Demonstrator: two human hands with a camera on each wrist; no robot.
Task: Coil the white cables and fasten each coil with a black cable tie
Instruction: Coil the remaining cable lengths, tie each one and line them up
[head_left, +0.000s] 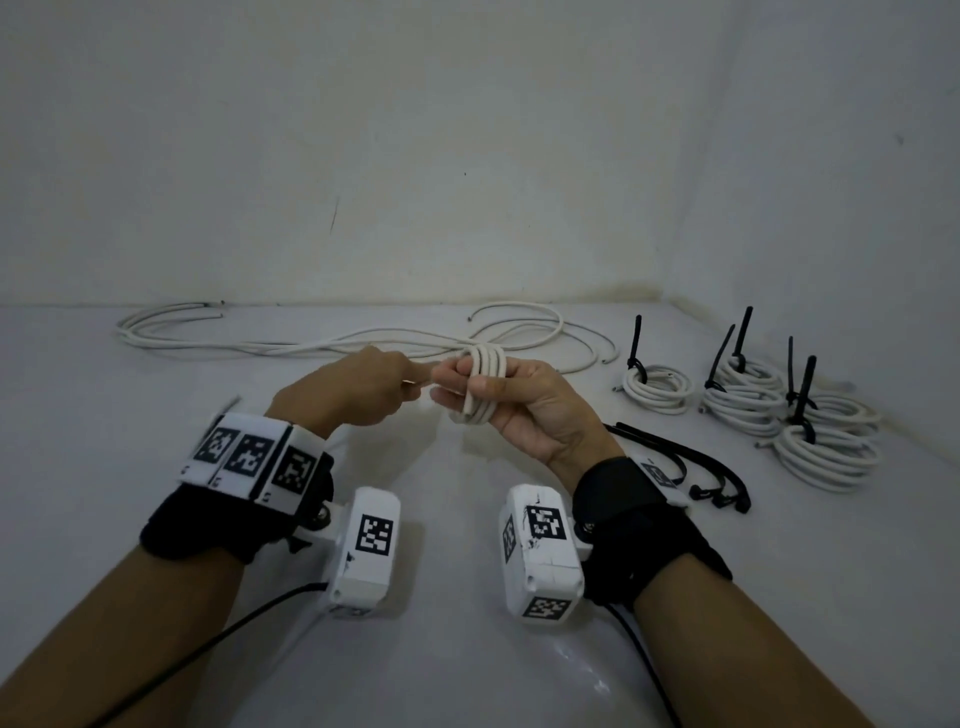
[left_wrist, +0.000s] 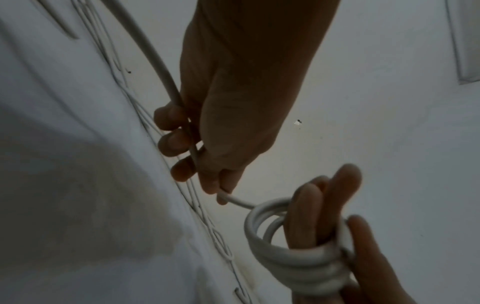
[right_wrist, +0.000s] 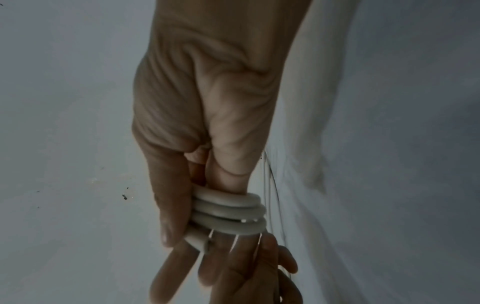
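A white cable is wound in several turns into a small coil (head_left: 480, 384) around the fingers of my right hand (head_left: 506, 400), whose thumb presses on the turns. In the right wrist view the coil (right_wrist: 228, 214) sits stacked around the fingers. My left hand (head_left: 363, 387) is close to the left of the coil, fingers curled round the free run of the cable (left_wrist: 182, 115), which leads from the left hand into the coil (left_wrist: 291, 253). Loose black cable ties (head_left: 691, 462) lie on the table right of my right wrist.
More loose white cables (head_left: 291, 340) sprawl along the back of the white table (head_left: 467, 519) by the wall. Several finished coils with upright black ties (head_left: 753, 405) sit at the right, near the corner wall.
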